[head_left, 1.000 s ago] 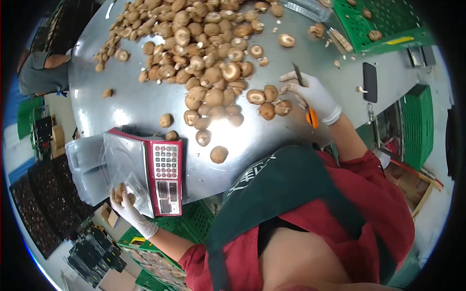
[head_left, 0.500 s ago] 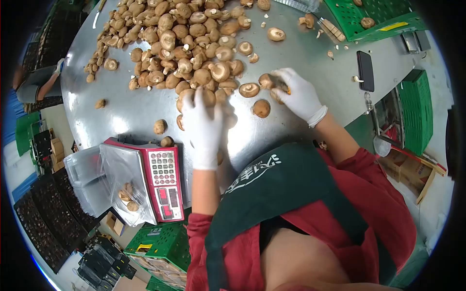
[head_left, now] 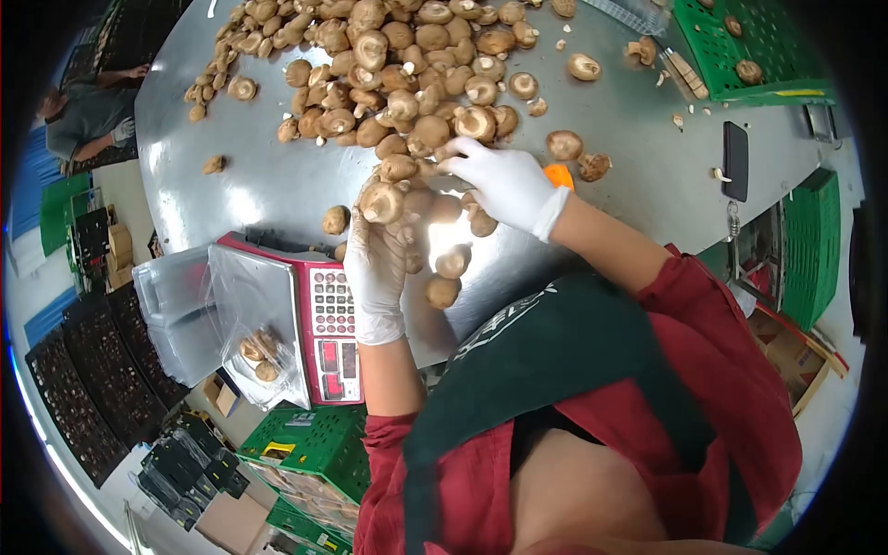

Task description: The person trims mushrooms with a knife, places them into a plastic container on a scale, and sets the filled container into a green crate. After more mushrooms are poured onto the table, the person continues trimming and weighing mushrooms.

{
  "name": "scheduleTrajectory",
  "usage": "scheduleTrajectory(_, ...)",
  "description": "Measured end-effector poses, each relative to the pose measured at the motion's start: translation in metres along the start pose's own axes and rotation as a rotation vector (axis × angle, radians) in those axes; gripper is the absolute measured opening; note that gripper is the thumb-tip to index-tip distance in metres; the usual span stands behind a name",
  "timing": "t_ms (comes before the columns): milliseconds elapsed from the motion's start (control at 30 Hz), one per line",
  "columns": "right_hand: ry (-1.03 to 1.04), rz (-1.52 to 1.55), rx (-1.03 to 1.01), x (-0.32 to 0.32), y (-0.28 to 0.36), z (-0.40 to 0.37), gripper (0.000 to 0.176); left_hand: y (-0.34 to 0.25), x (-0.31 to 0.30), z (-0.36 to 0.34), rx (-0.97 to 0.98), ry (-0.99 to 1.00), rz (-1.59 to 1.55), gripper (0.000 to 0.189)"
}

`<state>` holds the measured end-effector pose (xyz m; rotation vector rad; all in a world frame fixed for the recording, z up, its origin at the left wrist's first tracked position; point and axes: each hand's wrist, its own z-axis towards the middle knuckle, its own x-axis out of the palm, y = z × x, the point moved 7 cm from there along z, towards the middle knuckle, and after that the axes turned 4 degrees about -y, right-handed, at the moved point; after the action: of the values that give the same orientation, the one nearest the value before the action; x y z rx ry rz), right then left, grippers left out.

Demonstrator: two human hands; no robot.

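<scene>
My left hand (head_left: 377, 268), in a white glove, is turned palm up with its fingers curled round a mushroom (head_left: 381, 202). Another mushroom (head_left: 399, 167) sits at its fingertips. My right hand (head_left: 507, 183), gloved too, reaches over the near edge of the mushroom heap (head_left: 430, 129), index finger stretched toward the left hand. An orange item (head_left: 559, 176) sticks out beside its wrist, mostly hidden by the hand. Below its fingers is a brown mushroom (head_left: 481, 220). Loose mushrooms (head_left: 442, 292) lie on the metal table (head_left: 305, 194) in front of me.
Left of my hands stands a red scale (head_left: 335, 333) with a clear plastic tray (head_left: 254, 305) holding some mushrooms. A black phone (head_left: 735, 162) lies at the right, below a green crate (head_left: 740, 55). A person (head_left: 88, 120) stands at the far left edge.
My right hand has moved left, leaving two mushrooms on the table to its right. My left hand has turned palm up with a mushroom in it. The view has shifted.
</scene>
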<state>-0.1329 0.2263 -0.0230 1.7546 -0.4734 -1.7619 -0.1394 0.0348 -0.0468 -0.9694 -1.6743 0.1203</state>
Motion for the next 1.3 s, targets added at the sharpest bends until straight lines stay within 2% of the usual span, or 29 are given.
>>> scheduleTrajectory(100,-0.011,-0.143,-0.040,0.000,0.001,0.011,0.030,0.000,-0.005,-0.004,0.001,-0.026,-0.077,0.044)
scheduleTrajectory(200,-0.012,-0.118,-0.085,-0.010,-0.002,0.004,0.025,0.001,-0.003,-0.007,-0.029,-0.044,-0.106,0.043)
scheduleTrajectory(233,0.048,-0.144,-0.083,-0.005,-0.008,0.001,0.026,0.001,-0.003,-0.008,-0.039,-0.041,-0.090,0.043)
scheduleTrajectory(333,-0.008,-0.107,-0.080,-0.008,-0.014,-0.003,0.029,0.002,-0.006,-0.009,-0.051,-0.101,-0.030,0.044)
scheduleTrajectory(367,-0.062,-0.046,-0.056,-0.013,-0.016,-0.003,0.026,0.002,-0.003,-0.011,-0.019,-0.121,0.018,0.043)
scheduleTrajectory(467,-0.067,0.194,0.059,-0.012,-0.047,-0.002,0.032,0.000,0.004,-0.015,0.026,-0.177,0.183,0.034)
scheduleTrajectory(500,0.192,0.455,0.393,-0.024,-0.040,-0.006,0.032,0.002,-0.001,-0.013,0.023,-0.162,0.258,0.033)
scheduleTrajectory(533,0.230,0.564,0.405,-0.023,-0.040,-0.009,0.034,0.002,0.005,-0.012,0.019,-0.146,0.331,0.032)
scheduleTrajectory(567,0.268,0.672,0.415,-0.023,-0.041,-0.014,0.035,0.003,0.017,-0.015,0.051,-0.099,0.416,0.021)
scheduleTrajectory(600,0.304,0.780,0.424,-0.023,-0.041,-0.017,0.037,0.006,0.025,-0.014,0.048,-0.146,0.540,0.020)
scheduleTrajectory(633,0.237,0.818,0.371,-0.031,-0.032,-0.017,0.030,0.009,0.031,-0.012,0.044,-0.193,0.665,0.021)
scheduleTrajectory(667,0.298,0.935,0.458,-0.029,-0.034,-0.024,0.030,0.010,0.040,-0.012,0.041,-0.241,0.790,0.024)
scheduleTrajectory(700,0.360,1.053,0.544,-0.027,-0.036,-0.031,0.030,0.013,0.069,-0.013,0.012,-0.170,0.733,0.042)
scheduleTrajectory(733,0.423,1.172,0.631,-0.023,-0.035,-0.038,0.030,0.019,0.078,-0.009,0.090,-0.075,0.838,0.051)
scheduleTrajectory(767,0.401,1.200,0.617,-0.022,-0.031,-0.038,0.039,0.026,0.080,-0.007,0.044,-0.047,0.861,0.053)
scheduleTrajectory(800,0.399,1.213,0.602,-0.019,-0.028,-0.040,0.039,0.033,0.080,-0.005,0.000,-0.020,0.886,0.055)
scheduleTrajectory(833,0.398,1.226,0.587,-0.017,-0.023,-0.041,0.040,0.037,0.084,-0.002,0.105,0.015,0.853,0.058)
scheduleTrajectory(867,0.398,1.241,0.570,-0.014,-0.022,-0.042,0.040,0.040,0.085,-0.003,0.127,-0.005,0.830,0.058)
scheduleTrajectory(900,0.439,1.218,0.573,-0.008,-0.029,-0.045,0.032,0.041,0.086,-0.003,0.149,-0.025,0.809,0.058)
scheduleTrajectory(1000,-0.209,0.729,0.237,-0.029,-0.031,-0.038,0.019,0.039,0.079,-0.006,0.176,-0.072,0.886,0.058)
scheduleTrajectory(1033,-0.197,0.487,0.201,-0.052,-0.016,-0.038,0.028,0.039,0.074,-0.008,0.194,-0.079,0.943,0.058)
scheduleTrajectory(1133,-0.168,0.485,0.011,-0.067,0.011,-0.038,0.029,0.036,0.076,-0.014,0.243,-0.107,1.070,0.056)
scheduleTrajectory(1167,-0.235,0.350,-0.104,-0.069,0.019,-0.040,0.030,0.035,0.078,-0.016,0.262,-0.114,1.106,0.056)
scheduleTrajectory(1267,-0.157,0.020,-0.217,-0.070,0.036,-0.044,0.028,0.038,0.081,-0.021,0.292,-0.043,1.207,0.055)
scheduleTrajectory(1300,-0.123,0.004,-0.248,-0.067,0.038,-0.047,0.024,0.039,0.084,-0.024,0.285,-0.049,1.244,0.052)
